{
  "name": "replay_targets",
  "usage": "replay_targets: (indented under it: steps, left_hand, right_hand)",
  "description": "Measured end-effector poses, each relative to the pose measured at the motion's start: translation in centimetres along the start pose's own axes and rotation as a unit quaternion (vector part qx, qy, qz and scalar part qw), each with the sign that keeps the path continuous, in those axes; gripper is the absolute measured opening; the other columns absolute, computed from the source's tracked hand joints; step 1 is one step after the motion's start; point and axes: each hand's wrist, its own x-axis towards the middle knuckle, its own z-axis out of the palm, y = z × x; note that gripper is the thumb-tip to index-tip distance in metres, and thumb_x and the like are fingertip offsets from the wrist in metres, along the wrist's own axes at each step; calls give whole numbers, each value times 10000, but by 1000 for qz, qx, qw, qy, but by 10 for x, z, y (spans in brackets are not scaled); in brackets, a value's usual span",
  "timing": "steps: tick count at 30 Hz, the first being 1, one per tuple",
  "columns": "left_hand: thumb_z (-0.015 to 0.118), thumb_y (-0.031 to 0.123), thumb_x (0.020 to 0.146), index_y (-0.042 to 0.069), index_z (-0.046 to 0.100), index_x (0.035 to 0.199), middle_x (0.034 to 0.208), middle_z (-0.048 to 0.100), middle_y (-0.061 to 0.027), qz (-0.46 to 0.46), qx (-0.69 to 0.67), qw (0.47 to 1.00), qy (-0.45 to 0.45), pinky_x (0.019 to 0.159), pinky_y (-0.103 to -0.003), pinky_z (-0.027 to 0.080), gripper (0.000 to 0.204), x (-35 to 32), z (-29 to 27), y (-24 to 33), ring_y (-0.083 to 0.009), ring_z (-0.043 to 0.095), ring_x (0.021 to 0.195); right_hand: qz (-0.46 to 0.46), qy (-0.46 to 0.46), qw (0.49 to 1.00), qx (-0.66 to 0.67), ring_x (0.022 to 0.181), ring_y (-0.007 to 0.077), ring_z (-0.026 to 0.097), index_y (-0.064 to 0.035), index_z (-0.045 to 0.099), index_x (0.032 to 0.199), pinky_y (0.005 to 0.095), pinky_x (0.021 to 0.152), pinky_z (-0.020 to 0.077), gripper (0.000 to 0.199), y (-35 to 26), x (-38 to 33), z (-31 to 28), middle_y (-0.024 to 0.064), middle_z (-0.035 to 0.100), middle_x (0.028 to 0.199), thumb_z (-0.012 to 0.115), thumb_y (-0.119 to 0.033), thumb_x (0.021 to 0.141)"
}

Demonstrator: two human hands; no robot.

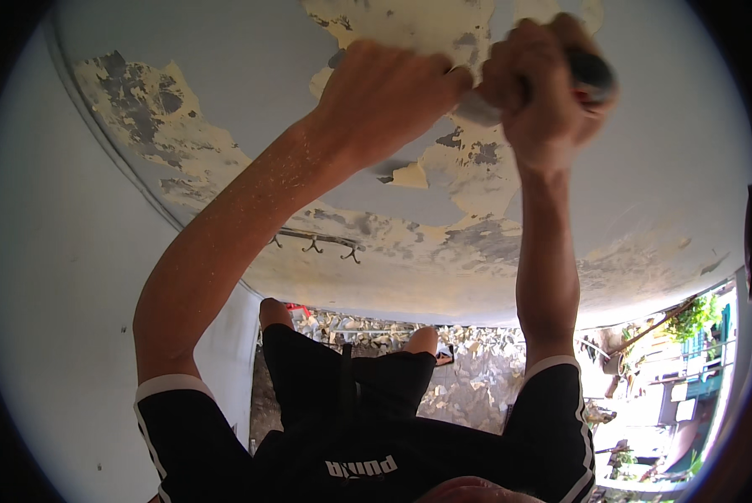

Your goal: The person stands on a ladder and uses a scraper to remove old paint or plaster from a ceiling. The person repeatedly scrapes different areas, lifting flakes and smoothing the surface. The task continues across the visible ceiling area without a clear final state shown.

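In front of me is a wall [644, 168] with grey paint flaking away over cream and dark patches [468, 172]. Raised high on it, my right hand [539, 96] is wrapped round the handle of a scraper [592, 75], whose dark rounded end sticks out on the right. A greyish flat part of the tool shows between my hands, blurred. My left hand [388, 96] is closed, its curled fingers against the scraper's blade side; their exact hold is partly hidden. Pale specks dot my left forearm. A loose paint flake [409, 175] hangs below my hands.
A rail with several hooks [313, 244] is fixed low on the wall. Paint chips [477, 369] litter the floor around my legs. A plain pale wall [74, 277] stands close on the left. To the lower right is a bright opening with green plants [696, 318].
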Motion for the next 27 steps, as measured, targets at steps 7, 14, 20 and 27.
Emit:
replay_targets:
  steps: [7,14,20,27]
  left_hand:
    - [731,167,789,135,716,844,747,701,-5,24,-9,998,49,538,-322,539,65,3,25,20,-153,736,679]
    - [790,260,756,126,653,951,886,620,20,-123,-55,983,123,611,-325,520,273,-6,45,62,-168,614,794]
    - [728,133,871,-80,283,1514,1478,287,-369,-221,-198,928,225,1078,-569,368,810,-25,94,142,-526,376,1327]
    - [617,133,936,-168,260,1465,1506,194,-459,-234,-269,920,163,1178,-586,279,706,-23,123,170,-598,216,1428]
  right_hand:
    - [34,96,994,43,397,68,379,-76,396,667,255,355,280,301,-6,-19,-27,36,450,488,540,16,914]
    - [-10,112,993,43,375,83,296,-72,370,716,284,340,262,240,-8,-40,-44,70,438,484,437,43,915]
    - [-54,147,987,33,368,91,299,-72,349,746,285,340,266,264,0,-53,-31,101,455,483,458,-14,979]
    - [-41,129,988,74,359,102,295,-71,320,745,299,335,259,289,0,-57,-44,81,416,464,460,-45,996]
